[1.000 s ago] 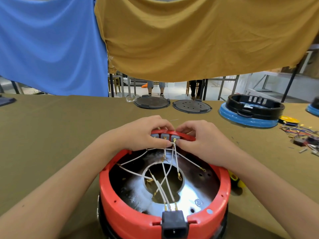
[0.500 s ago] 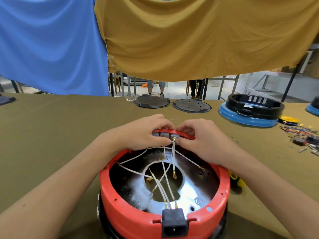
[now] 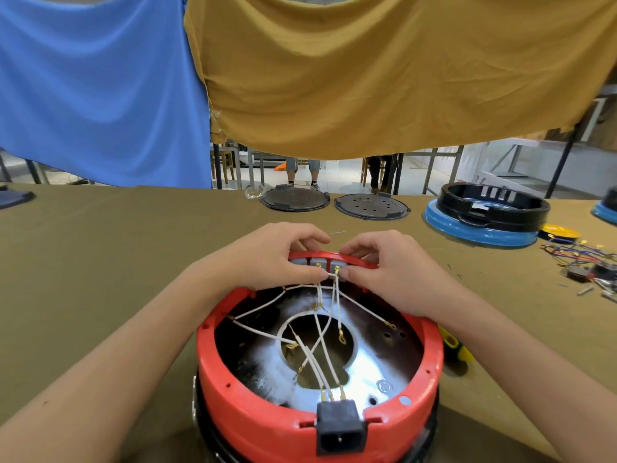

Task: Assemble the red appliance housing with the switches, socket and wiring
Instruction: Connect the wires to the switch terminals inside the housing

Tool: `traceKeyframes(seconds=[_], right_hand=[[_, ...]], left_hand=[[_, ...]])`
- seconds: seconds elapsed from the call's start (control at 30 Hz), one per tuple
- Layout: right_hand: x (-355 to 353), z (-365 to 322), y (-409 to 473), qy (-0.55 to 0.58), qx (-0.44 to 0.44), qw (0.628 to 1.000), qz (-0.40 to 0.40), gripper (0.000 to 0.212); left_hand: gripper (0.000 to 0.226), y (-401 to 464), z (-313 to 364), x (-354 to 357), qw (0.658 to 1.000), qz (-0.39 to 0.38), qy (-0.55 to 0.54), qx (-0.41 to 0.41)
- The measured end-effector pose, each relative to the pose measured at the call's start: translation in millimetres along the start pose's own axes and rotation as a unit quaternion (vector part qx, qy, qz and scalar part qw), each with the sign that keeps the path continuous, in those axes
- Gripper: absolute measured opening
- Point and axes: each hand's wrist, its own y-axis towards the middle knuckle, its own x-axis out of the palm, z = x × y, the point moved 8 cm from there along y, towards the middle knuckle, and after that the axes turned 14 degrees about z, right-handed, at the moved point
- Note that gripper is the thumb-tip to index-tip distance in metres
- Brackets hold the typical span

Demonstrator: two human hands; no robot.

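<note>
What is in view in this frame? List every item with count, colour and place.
housing: one, red, near centre
switch panel: one, red, grey switches, far rim
wires: several, white, inside housing
socket: one, black, near rim
discs: two, dark, far table
ring: one, black on blue base, right
loose wires: some, mixed colours, far right
cloths: two, blue and mustard, hanging
left hand: pinches panel
right hand: pinches panel
</note>
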Motion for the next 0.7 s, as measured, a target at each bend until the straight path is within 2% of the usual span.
traceKeyframes(seconds=[0.07, 0.2, 0.43, 0.57, 0.7], right_hand=[[1.2, 3.5, -0.5, 0.029, 0.023, 0.999, -0.012, 0.032], [7.0, 7.6, -2.1, 0.072, 0.049, 0.995, -0.057, 0.022], [9.6, 7.7, 5.1, 0.034, 0.025, 0.997, -0.061, 0.016], [9.8, 6.3, 5.6, 0.028, 0.019, 0.998, -0.060, 0.018], [10.3, 9.4, 1.9, 0.049, 0.032, 0.996, -0.065, 0.022]], left_hand=[[0.049, -3.8, -7.2, -5.4, 0.999, -0.018, -0.032, -0.030], [0.031, -12.8, -24.7, -17.7, 0.997, -0.009, -0.034, -0.064], [0.011, -11.7, -30.2, -12.1, 0.995, 0.019, -0.065, -0.079], [0.011, -12.8, -29.9, -12.3, 0.994, 0.025, -0.067, -0.085], [0.020, -14.1, -33.0, -15.8, 0.994, 0.034, -0.001, -0.102]])
